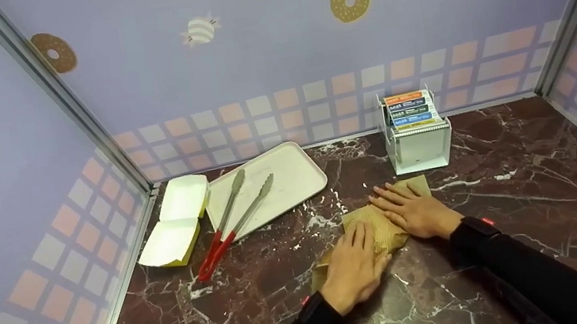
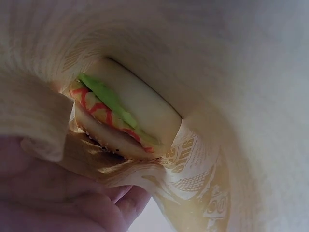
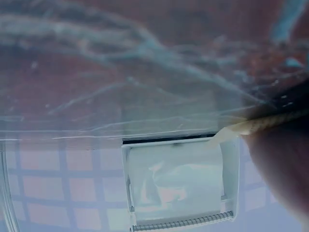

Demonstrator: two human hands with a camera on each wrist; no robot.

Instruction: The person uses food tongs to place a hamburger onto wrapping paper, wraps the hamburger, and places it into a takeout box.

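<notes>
Both hands press on a sheet of brown paper, with neither gripping it: the left hand [image 1: 353,269] lies over the near left part with fingers extended, and the right hand [image 1: 415,213] spreads its straight fingers over the far right part. Inside the brown paper [image 1: 376,224] sits a burger [image 2: 113,108], its seeded bun, green leaf and red-streaked filling showing through the open end in the left wrist view. Beyond the brown paper, slightly right, stands a white dispenser [image 1: 419,147] topped with colour-banded packs [image 1: 411,111]. Left of and beyond the brown paper lies a pale tray [image 1: 290,176]; red-handled tongs [image 1: 217,257] rest partly on it, arms apart. Farther left of the brown paper, an unfolded yellow-and-white box [image 1: 177,237] stands beside the tray.
</notes>
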